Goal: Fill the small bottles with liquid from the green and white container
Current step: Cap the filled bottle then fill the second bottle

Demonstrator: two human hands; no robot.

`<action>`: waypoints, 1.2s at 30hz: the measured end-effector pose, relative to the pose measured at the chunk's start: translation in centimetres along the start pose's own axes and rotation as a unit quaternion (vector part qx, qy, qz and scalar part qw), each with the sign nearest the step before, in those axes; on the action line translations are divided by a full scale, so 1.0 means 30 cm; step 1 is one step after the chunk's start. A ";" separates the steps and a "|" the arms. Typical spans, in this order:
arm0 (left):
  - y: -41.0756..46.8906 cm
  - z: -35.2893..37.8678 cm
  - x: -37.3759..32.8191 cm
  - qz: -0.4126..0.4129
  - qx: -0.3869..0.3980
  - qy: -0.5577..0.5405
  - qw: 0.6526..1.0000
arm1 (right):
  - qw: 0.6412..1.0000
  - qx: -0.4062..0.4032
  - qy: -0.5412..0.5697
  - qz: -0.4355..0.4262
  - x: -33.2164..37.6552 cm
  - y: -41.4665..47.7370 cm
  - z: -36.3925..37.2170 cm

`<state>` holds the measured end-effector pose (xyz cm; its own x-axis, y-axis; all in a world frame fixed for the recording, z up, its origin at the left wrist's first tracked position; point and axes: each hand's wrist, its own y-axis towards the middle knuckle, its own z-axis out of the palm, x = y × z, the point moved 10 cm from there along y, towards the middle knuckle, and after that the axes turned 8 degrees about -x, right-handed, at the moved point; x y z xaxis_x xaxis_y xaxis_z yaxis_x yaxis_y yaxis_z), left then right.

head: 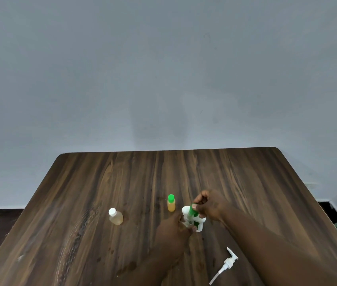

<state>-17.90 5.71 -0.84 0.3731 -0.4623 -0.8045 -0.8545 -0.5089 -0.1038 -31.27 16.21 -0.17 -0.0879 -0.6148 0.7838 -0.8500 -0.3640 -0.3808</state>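
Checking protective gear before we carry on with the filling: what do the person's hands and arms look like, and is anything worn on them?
Nothing worn shows. The left hand and right hand are bare, with no gloves, and no rings can be made out. The left forearm and right forearm are bare up to the frame's edge: no sleeve, watch or band in view.

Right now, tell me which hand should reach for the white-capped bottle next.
Left, likely: the white-capped bottle stands nearer the left hand; the right hand pinches the green cap.

pump [226,265] before container [201,220], both on table [246,182]
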 end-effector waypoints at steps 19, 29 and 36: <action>0.008 0.003 -0.001 0.013 -0.013 0.003 1.000 | 1.000 -0.018 -0.012 -0.017 -0.010 0.001 -0.003; 0.006 -0.004 0.004 0.001 -0.013 0.008 1.000 | 0.999 -0.034 -0.014 -0.034 -0.007 0.013 -0.007; 0.012 -0.002 0.004 0.002 -0.019 0.017 1.000 | 0.998 -0.032 0.005 -0.048 -0.001 0.015 -0.009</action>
<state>-18.15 5.44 -0.93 0.3824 -0.4893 -0.7839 -0.8423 -0.5334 -0.0779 -31.77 16.25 -0.23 -0.0092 -0.5718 0.8203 -0.8859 -0.3758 -0.2719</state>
